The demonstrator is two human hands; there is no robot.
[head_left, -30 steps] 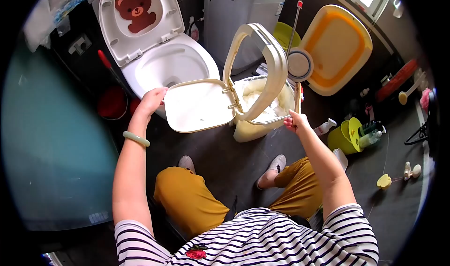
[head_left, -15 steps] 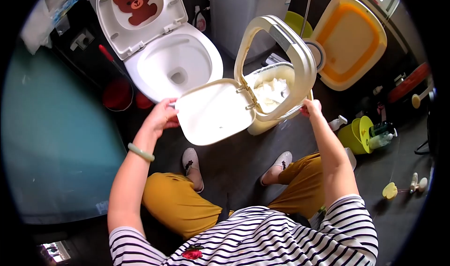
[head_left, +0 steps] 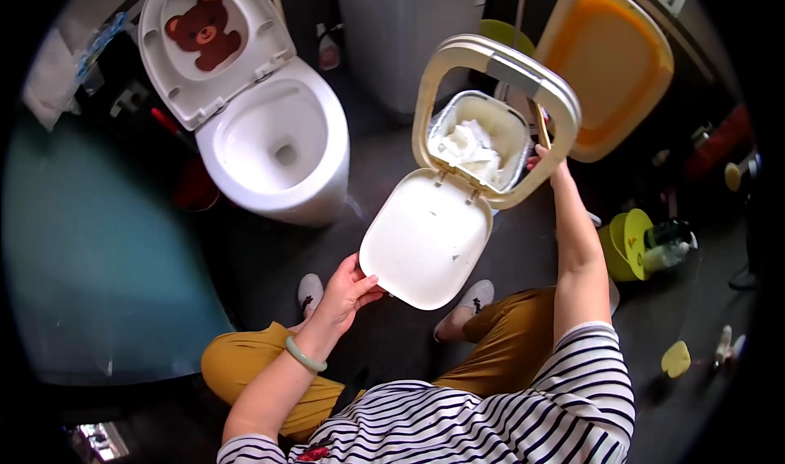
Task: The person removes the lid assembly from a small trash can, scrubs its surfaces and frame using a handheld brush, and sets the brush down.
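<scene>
A cream trash can holds crumpled white paper [head_left: 474, 147], and its inner bucket [head_left: 517, 133] shows through the raised frame [head_left: 564, 108]. Hinged to that frame, the flat lid [head_left: 429, 235] hangs swung out towards me. My left hand [head_left: 350, 292], with a pale green bangle at its wrist, pinches the lid's near left corner. On the far right side of the frame is my right hand [head_left: 552, 165], fingers curled at its edge and partly hidden behind it.
To the left stands a white toilet [head_left: 323, 137] with its bear-stickered cover [head_left: 208, 35] up. A grey appliance [head_left: 409, 31] is behind. An orange-and-white basin [head_left: 609, 63] leans at right, near a green caddy [head_left: 625, 247] of bottles. My shoes [head_left: 476, 296] are below.
The lid has swung nearer to me and to the right, my left hand moving with it. My right hand has shifted up along the frame, which now tilts more, showing more of the bucket.
</scene>
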